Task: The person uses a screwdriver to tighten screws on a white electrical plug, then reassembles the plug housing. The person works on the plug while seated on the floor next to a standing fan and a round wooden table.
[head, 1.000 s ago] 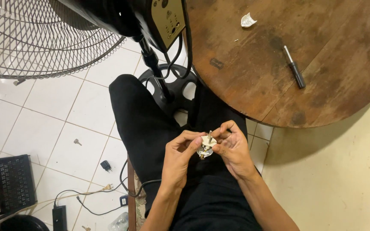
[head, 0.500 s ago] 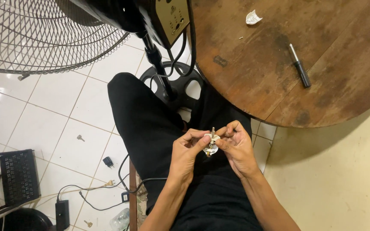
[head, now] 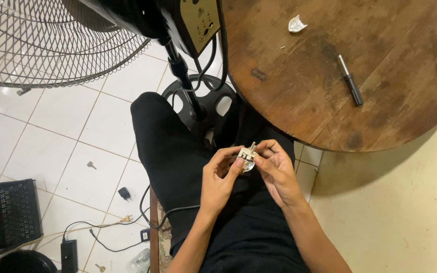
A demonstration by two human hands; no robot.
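Note:
Over my lap, in black trousers, both hands pinch a small white electrical plug [head: 247,156] with metal pins sticking up. My left hand [head: 219,178] holds it from the left with thumb and fingers. My right hand [head: 275,171] grips it from the right with fingertips on its top. A black cable [head: 164,218] runs from under my left wrist down to the floor.
A round wooden table [head: 380,116] stands ahead on the right, with a dark screwdriver [head: 351,87] and a small white plastic piece [head: 296,24] on it. A standing fan [head: 51,35] and its base [head: 198,101] are at the left. Cables, adapters and a black crate [head: 11,212] lie on the tiled floor.
The plug has turned in my fingers, and its metal pins now point up. Both hands stayed over my lap.

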